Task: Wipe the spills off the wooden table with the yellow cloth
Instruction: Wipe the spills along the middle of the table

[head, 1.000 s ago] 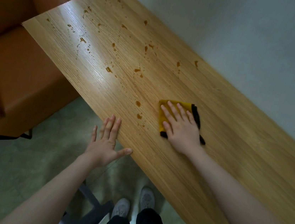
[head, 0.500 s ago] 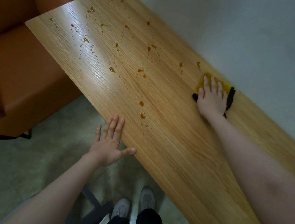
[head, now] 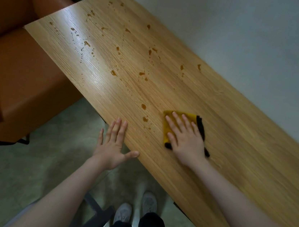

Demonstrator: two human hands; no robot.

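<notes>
Yellow cloth is soft, light, prob. damp: your right hand presses it flat-fingered near the table front edge; left hand open on that edge.

Both arms extended, left hand and right hand flat.

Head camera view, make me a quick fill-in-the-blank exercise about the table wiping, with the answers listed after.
1. The right hand presses flat on the ____ cloth.
2. The left hand rests at the table's near ____.
3. The spills still on the table are ____ in colour.
4. Beyond the table's far end stands an orange ____.

Answers: yellow; edge; brown; seat
</notes>
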